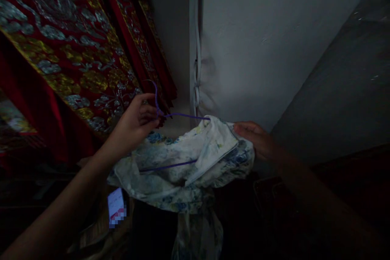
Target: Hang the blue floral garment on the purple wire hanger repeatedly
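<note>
A purple wire hanger [179, 114] runs through a white garment with a blue and yellow floral print [170, 152]. My left hand [137, 120] has its fingers curled round the hanger just below its hook, which points up. The hanger's lower bar shows inside the garment's opening, and its far end is hidden under the cloth at the right. At that right side, my right hand [256, 136] pinches the garment's edge between thumb and fingers. The garment's lower part hangs down into shadow.
Red cloth with gold and silver decoration [91, 48] hangs close at the left. A grey wall [250, 48] stands ahead, with pale cables [197, 48] running down it. A lit phone-like screen [116, 203], partly blurred out, lies at the lower left. The room is dim.
</note>
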Motion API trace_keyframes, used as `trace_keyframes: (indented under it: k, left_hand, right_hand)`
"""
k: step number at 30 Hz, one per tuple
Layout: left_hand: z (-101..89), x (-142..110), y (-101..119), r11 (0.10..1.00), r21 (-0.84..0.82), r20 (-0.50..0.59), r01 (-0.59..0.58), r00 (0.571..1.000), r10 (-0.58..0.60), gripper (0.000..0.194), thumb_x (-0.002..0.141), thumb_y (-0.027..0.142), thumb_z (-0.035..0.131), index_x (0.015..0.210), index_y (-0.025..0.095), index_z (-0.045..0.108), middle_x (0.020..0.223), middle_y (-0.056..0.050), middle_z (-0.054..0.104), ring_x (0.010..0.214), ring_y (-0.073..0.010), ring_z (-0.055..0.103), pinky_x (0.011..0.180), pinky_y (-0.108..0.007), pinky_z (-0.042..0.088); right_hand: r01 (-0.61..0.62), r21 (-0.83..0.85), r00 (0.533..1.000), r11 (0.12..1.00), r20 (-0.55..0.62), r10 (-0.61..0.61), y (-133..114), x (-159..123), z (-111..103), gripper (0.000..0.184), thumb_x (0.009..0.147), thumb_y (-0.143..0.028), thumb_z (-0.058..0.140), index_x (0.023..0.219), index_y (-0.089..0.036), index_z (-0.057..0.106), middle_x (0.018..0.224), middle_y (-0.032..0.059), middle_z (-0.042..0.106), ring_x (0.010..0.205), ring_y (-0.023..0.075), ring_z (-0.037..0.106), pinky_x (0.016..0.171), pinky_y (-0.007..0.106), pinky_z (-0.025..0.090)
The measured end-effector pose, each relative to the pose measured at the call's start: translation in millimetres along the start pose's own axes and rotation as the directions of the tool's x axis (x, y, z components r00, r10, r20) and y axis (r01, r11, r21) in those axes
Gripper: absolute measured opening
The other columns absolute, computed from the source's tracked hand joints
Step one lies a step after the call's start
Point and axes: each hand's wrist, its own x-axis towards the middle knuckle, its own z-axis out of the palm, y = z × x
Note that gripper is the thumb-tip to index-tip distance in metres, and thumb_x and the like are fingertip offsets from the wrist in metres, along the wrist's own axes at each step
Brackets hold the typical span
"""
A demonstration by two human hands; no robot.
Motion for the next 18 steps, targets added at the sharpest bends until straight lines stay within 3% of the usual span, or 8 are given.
trace_keyframes:
  k: [3, 6, 8, 9, 11, 13, 15, 18]
  left_hand:
    - [23.0, -7.0, -7.9, 0.963, 0.21, -0.13, -0.168, 0.972, 0.198, 0.065, 0.083, 0.029, 0.073, 0.14, 0.022, 0.044, 0.133, -0.014, 0.058, 0.121, -0.0293, 0.059, 0.099, -0.049, 0.053]
    - [43.4, -27.9, -1.8, 0.834, 0.392, -0.101, -0.388, 0.883, 0.458, 0.061, 0.087, 0.024, 0.069, 0.142, 0.023, 0.044, 0.142, -0.014, 0.052, 0.133, -0.0316, 0.049, 0.11, -0.052, 0.043]
    - [55.5, -40.9, -1.8, 0.771, 0.405, -0.016, -0.491, 0.839, 0.543, 0.056, 0.089, 0.018, 0.064, 0.141, 0.023, 0.044, 0.139, -0.014, 0.055, 0.132, -0.0307, 0.05, 0.111, -0.053, 0.042]
    - [61.9, -45.9, -4.8, 0.77, 0.383, 0.012, -0.511, 0.836, 0.549, 0.055, 0.09, 0.017, 0.062, 0.141, 0.022, 0.044, 0.138, -0.014, 0.056, 0.131, -0.0298, 0.051, 0.111, -0.052, 0.042]
    - [75.8, -52.0, -16.5, 0.818, 0.32, 0.012, -0.478, 0.865, 0.501, 0.051, 0.091, 0.017, 0.06, 0.14, 0.022, 0.043, 0.136, -0.015, 0.056, 0.129, -0.0284, 0.052, 0.109, -0.051, 0.043]
    - [90.5, -52.1, -32.2, 0.907, 0.227, -0.044, -0.356, 0.926, 0.375, 0.045, 0.092, 0.021, 0.062, 0.134, 0.02, 0.046, 0.131, -0.015, 0.057, 0.125, -0.0276, 0.054, 0.106, -0.049, 0.045]
    - [103.9, -46.2, -46.9, 0.988, 0.05, -0.108, -0.143, 0.983, 0.148, 0.043, 0.09, 0.03, 0.067, 0.126, 0.019, 0.047, 0.124, -0.014, 0.059, 0.117, -0.0268, 0.059, 0.098, -0.045, 0.05]
    - [116.9, -30.9, -60.6, 0.942, -0.315, -0.097, 0.117, 0.983, -0.154, 0.048, 0.083, 0.039, 0.073, 0.119, 0.019, 0.05, 0.117, -0.012, 0.064, 0.107, -0.025, 0.064, 0.092, -0.039, 0.053]
  right_hand:
    - [0.079, 0.101, 0.942, 0.992, -0.334, -0.04, -13.8, -8.8, -16.5, 0.041, 0.054, -0.052, 0.089, 0.07, -0.02, 0.07, 0.06, 0.0011, 0.067, 0.053, 0.0179, 0.064, 0.053, 0.029, 0.053]
    - [0.233, 0.121, 0.758, 0.965, -0.644, -0.102, -18.5, -16.0, -43.8, 0.028, 0.066, -0.046, 0.082, 0.073, -0.022, 0.069, 0.069, 0.0033, 0.068, 0.067, 0.0232, 0.069, 0.058, 0.033, 0.056]
    - [0.315, 0.13, 0.651, 0.94, -0.751, -0.114, -19.4, -18.0, -57.7, 0.021, 0.08, -0.044, 0.072, 0.079, -0.023, 0.07, 0.082, 0.0056, 0.071, 0.083, 0.0263, 0.071, 0.067, 0.039, 0.06]
    - [0.344, 0.138, 0.624, 0.929, -0.773, -0.116, -20.1, -16.8, -61.0, 0.02, 0.084, -0.044, 0.067, 0.082, -0.024, 0.071, 0.088, 0.0064, 0.072, 0.089, 0.0273, 0.072, 0.072, 0.042, 0.06]
    - [0.371, 0.162, 0.641, 0.915, -0.758, -0.125, -22.2, -9.0, -59.9, 0.023, 0.09, -0.044, 0.06, 0.088, -0.024, 0.071, 0.096, 0.0074, 0.073, 0.098, 0.0288, 0.071, 0.079, 0.045, 0.06]
    - [0.371, 0.188, 0.706, 0.91, -0.693, -0.145, -23.8, 4.3, -51.5, 0.029, 0.091, -0.048, 0.055, 0.093, -0.023, 0.07, 0.098, 0.0085, 0.073, 0.1, 0.0295, 0.07, 0.082, 0.046, 0.059]
    - [0.344, 0.177, 0.771, 0.922, -0.614, -0.169, -22.4, 17.8, -42.3, 0.033, 0.091, -0.051, 0.053, 0.095, -0.022, 0.068, 0.096, 0.0099, 0.074, 0.102, 0.0293, 0.07, 0.083, 0.045, 0.057]
    - [0.352, -0.09, 0.796, 0.932, -0.495, -0.348, -12.5, 27.5, -36.8, 0.038, 0.091, -0.056, 0.049, 0.089, -0.022, 0.065, 0.089, 0.012, 0.074, 0.101, 0.0291, 0.07, 0.083, 0.043, 0.055]
